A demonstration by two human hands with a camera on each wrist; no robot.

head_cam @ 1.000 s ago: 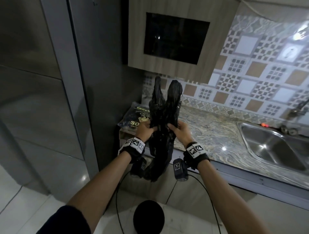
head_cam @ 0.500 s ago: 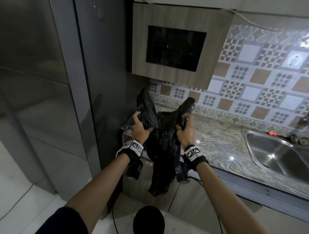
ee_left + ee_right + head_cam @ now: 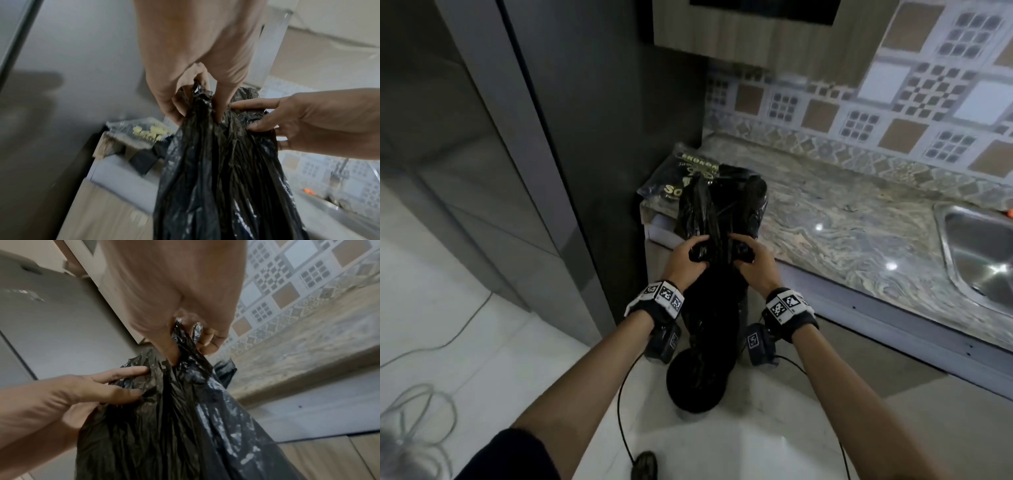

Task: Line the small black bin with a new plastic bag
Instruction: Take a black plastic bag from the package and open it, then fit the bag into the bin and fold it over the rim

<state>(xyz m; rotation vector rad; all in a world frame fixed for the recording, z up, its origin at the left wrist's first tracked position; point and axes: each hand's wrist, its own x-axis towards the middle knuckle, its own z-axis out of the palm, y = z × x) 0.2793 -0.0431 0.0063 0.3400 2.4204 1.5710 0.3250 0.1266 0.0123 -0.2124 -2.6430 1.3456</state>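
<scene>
A crumpled black plastic bag (image 3: 717, 287) hangs in front of me, its two handle loops sticking up above my hands. My left hand (image 3: 690, 255) pinches the bag's top on the left side, and my right hand (image 3: 748, 258) pinches it on the right, the two hands close together. The left wrist view shows my left hand (image 3: 197, 100) gripping a fold of the bag (image 3: 224, 178). In the right wrist view my right hand (image 3: 185, 344) pinches the bag (image 3: 174, 426). The small black bin (image 3: 697, 382) stands on the floor straight below, its mouth partly hidden by the bag's lower end.
A printed pack of bags (image 3: 681, 181) lies on the marble counter (image 3: 859, 233) at its left end. A steel sink (image 3: 983, 253) is at the right. A tall grey cabinet (image 3: 524, 137) stands at the left. Cables (image 3: 417, 421) lie on the white floor.
Both hands came down and closer together with the bag. Its lower end now hangs over the bin. My view has tilted downward.
</scene>
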